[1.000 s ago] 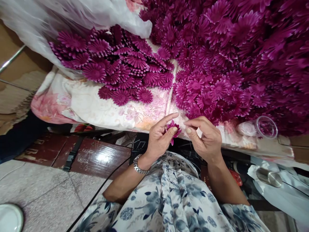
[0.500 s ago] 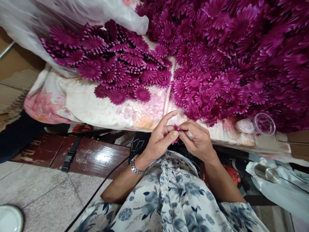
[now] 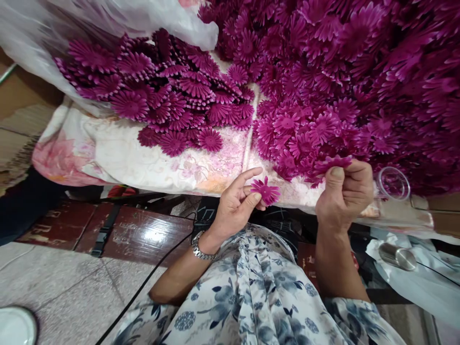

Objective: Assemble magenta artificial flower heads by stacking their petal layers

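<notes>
My left hand [image 3: 235, 203] pinches a small magenta artificial flower [image 3: 266, 191] between thumb and fingers, its index finger stretched out, just over the table's front edge. Off to the right, my right hand [image 3: 347, 191] is closed on another magenta flower piece [image 3: 332, 164], seen nearly edge-on at the front of the large heap. That big heap of loose magenta flowers [image 3: 323, 129] covers the right side of the table. Stacked flat flower pieces [image 3: 172, 100] lie in a smaller pile on the left.
A clear plastic cup [image 3: 393, 183] lies on its side at the right front. White plastic sheeting [image 3: 151, 19] hangs over the left pile. A flowered cloth [image 3: 118, 148] covers the table. Below are a brown bench [image 3: 143, 232] and a metal cylinder [image 3: 397, 256].
My right hand has moved away from the left hand, rightward to the big heap, and now holds a flower piece there. The flower in my left hand has turned to show its open petals.
</notes>
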Tool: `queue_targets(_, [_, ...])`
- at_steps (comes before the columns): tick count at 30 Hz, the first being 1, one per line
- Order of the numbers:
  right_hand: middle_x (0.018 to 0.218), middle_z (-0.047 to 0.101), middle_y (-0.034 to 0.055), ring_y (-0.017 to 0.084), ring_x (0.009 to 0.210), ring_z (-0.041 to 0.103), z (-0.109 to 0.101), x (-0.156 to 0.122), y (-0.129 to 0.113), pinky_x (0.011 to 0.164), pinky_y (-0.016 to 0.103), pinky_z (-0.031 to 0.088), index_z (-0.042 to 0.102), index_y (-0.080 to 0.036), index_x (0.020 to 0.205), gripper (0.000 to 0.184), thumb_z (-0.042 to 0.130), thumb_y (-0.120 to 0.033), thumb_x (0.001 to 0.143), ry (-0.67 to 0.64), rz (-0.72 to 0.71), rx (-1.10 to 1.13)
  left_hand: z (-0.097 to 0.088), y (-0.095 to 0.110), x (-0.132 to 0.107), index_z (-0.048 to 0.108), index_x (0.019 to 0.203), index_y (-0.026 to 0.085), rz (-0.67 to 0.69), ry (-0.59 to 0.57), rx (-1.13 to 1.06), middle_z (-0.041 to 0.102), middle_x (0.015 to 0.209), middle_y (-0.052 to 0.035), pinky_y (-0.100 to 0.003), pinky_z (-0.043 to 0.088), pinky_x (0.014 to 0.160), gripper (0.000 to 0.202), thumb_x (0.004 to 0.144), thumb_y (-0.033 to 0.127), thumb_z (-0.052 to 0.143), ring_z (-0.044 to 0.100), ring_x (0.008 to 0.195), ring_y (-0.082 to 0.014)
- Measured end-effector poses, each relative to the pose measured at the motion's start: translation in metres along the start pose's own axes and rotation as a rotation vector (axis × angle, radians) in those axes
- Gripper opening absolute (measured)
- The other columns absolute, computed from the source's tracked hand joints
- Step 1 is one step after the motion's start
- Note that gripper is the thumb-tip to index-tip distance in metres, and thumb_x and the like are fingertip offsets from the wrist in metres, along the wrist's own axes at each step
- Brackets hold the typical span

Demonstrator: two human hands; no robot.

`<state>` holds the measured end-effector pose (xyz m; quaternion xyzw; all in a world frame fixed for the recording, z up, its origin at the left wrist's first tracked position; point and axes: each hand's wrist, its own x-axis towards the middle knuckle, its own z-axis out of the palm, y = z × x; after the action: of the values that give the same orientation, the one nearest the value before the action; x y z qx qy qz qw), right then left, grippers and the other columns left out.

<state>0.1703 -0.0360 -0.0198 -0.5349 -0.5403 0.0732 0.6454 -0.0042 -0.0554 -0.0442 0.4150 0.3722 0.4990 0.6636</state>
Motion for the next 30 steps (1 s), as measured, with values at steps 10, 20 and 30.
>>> queue_targets(10, [0.091,0.063,0.0017,0.012,0.077,0.061,-0.008,-0.006,-0.004,0.067,0.025,0.049,0.059,-0.024,0.107,0.022,0.055,-0.020,0.086,-0.362,0.069,-0.072,0.003,0.006,0.005,0.069,0.101,0.018,0.068,0.103,0.220,0.069,0.080,-0.0028,-0.019,0.046,0.061,0.027,0.075,0.018,0.066,0.059,0.065,-0.0102])
queue_targets(20, [0.086,0.066,0.0040,0.013,0.074,0.061,-0.010,0.035,-0.005,0.068,0.025,0.049,0.060,-0.018,0.102,0.020,0.050,-0.012,0.086,-0.353,-0.323,-0.423,0.001,0.001,0.013,0.069,0.103,0.019,-0.002,0.154,0.057,0.067,0.082,-0.0018,-0.016,0.045,0.064,0.033,0.070,0.018,0.070,0.057,0.071,-0.0102])
queue_targets(30, [0.089,0.064,0.0103,0.023,0.087,0.053,0.024,0.072,0.012,0.082,0.039,0.044,0.065,-0.016,0.092,0.021,0.048,-0.028,0.090,-0.592,-0.401,-0.898,0.003,0.003,0.021,0.066,0.084,0.016,-0.004,0.184,0.117,0.064,0.077,-0.0010,-0.018,0.046,0.063,0.015,0.072,0.025,0.069,0.056,0.068,-0.0102])
